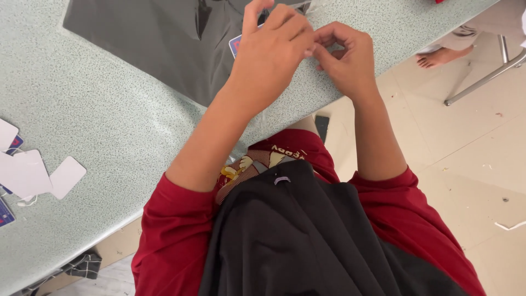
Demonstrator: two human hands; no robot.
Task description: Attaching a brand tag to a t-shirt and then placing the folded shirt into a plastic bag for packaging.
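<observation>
Grey garment in a clear plastic bag point(159, 38) lies flat on the speckled green desk point(98, 120), top centre. Left hand point(271, 55) and right hand point(345, 57) meet over the bag's near edge, fingers point(323, 49) pinched narrow, tips touching; something tiny may be between them, too small to tell. Blue-edged tag point(235, 45) peeks from under left hand, on the bag. Loose white hang tags point(38, 175) lie at desk's left edge, well apart. Black cloth point(307, 241) drapes over the person's red shirt point(175, 235). Another person's bare foot point(441, 55) on floor, top right
</observation>
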